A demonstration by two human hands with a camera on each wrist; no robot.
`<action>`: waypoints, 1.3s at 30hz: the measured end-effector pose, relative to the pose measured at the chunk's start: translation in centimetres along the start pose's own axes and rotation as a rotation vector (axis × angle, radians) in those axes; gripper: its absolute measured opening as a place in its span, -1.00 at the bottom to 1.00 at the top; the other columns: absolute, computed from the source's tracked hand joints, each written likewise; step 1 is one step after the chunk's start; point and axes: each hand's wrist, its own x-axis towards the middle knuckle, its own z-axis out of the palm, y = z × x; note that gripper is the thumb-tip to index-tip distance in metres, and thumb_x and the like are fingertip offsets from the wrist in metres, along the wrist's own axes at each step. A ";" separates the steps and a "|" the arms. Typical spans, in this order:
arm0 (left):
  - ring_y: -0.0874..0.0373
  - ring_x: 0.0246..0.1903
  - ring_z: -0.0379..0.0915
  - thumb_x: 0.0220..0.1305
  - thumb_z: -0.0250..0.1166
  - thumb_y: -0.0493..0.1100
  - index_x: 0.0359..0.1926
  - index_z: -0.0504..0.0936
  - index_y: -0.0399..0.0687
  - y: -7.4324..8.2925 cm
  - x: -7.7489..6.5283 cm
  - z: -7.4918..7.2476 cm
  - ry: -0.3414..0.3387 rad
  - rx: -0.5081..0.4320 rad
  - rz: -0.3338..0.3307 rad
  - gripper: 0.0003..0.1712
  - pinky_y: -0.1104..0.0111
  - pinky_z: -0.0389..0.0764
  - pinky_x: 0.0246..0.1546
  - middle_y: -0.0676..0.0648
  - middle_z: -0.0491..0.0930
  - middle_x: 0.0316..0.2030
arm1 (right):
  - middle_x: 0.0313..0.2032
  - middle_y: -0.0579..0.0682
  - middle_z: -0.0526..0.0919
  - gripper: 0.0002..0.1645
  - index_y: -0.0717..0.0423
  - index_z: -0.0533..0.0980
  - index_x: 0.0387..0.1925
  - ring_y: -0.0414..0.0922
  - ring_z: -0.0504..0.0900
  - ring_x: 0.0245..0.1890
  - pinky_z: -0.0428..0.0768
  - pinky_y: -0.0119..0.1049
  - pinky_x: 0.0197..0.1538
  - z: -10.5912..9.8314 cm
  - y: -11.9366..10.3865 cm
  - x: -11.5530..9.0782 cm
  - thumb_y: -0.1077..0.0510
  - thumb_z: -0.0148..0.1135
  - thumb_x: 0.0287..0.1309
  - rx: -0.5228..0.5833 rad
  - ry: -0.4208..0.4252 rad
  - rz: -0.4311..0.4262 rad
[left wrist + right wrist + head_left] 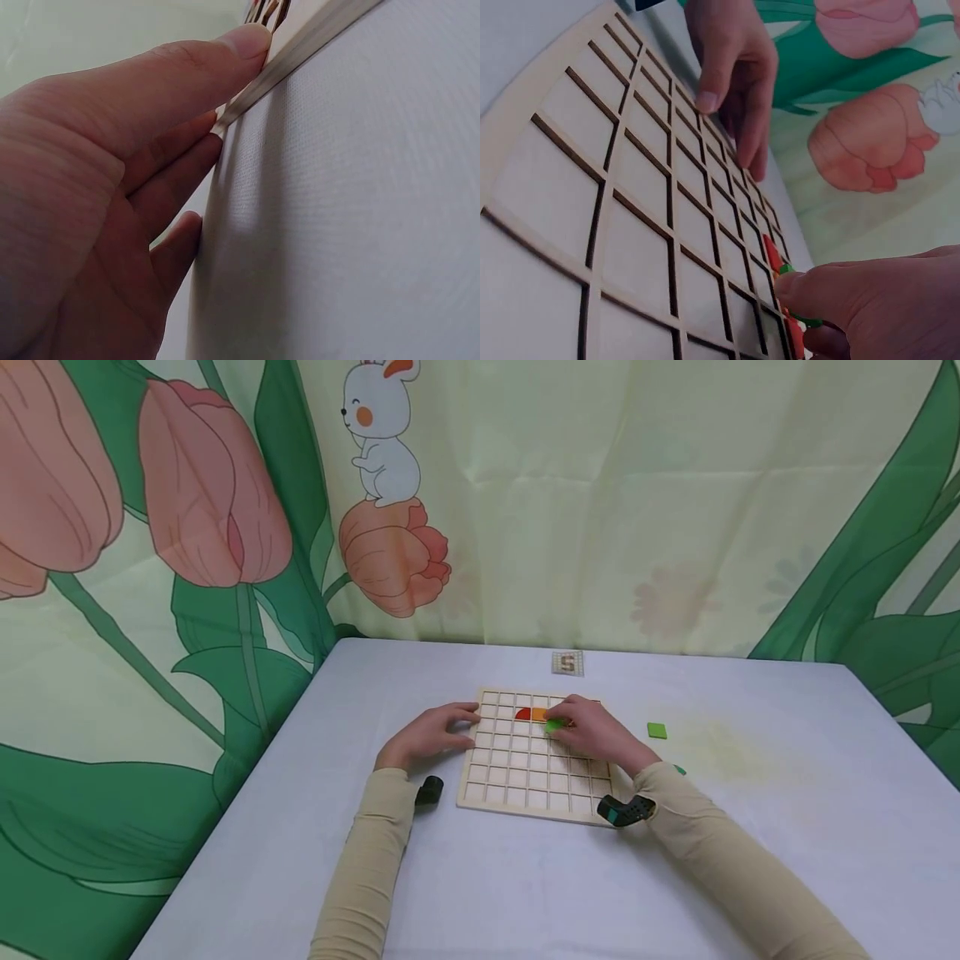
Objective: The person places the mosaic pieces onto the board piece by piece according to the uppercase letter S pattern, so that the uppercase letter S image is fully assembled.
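Note:
A square wooden grid board (496, 774) lies flat on the table. My left hand (433, 732) rests at its left edge, thumb and fingers spread and lightly bent; the thumb touches the rim in the left wrist view. Over the upper right part of the grid, my right hand (596, 731) pinches a small green piece (553, 725) between thumb and fingers. Beside that piece, a red piece (522, 714) with a curved side and an orange piece (538, 714) sit in adjoining cells of one row. More red shows under my right fingers (793, 337), mostly hidden.
Behind the board lies a small card (567, 662) with a brown pattern on a grid. A green square tile (657, 730) is right of the board. Another green piece (680, 769) peeks out beside my right sleeve. A printed curtain (555, 527) hangs behind the white table (525, 893).

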 end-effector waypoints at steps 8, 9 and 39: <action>0.11 0.45 0.01 0.23 0.39 -0.11 0.25 0.54 -0.07 0.1 -0.1 0.0 -0.001 0.009 -0.002 -0.44 0.19 0.12 0.42 0.10 0.25 0.42 | -0.22 0.04 0.65 -0.71 0.21 0.65 -0.10 -0.07 0.54 -0.24 0.54 -0.16 -0.12 1.8 -1.2 1.9 0.25 0.39 0.11 0.004 0.053 -0.060; 0.11 0.45 0.02 0.23 0.39 -0.12 0.25 0.54 -0.07 0.1 -0.1 -0.1 0.000 0.008 -0.002 -0.44 0.19 0.12 0.42 0.09 0.25 0.42 | -0.25 0.02 0.64 -0.73 0.20 0.66 -0.11 -0.09 0.53 -0.27 0.53 -0.19 -0.16 1.9 -1.3 2.0 0.24 0.39 0.11 0.005 0.059 -0.063; 0.10 0.45 0.02 0.24 0.39 -0.10 0.25 0.54 -0.07 0.2 -0.2 -0.3 -0.012 0.016 0.007 -0.44 0.19 0.11 0.42 0.08 0.25 0.42 | -0.26 0.04 0.63 -0.81 0.19 0.69 -0.17 -0.06 0.58 -0.24 0.58 -0.14 -0.11 3.4 -2.2 3.3 0.22 0.35 0.16 -0.005 0.104 -0.013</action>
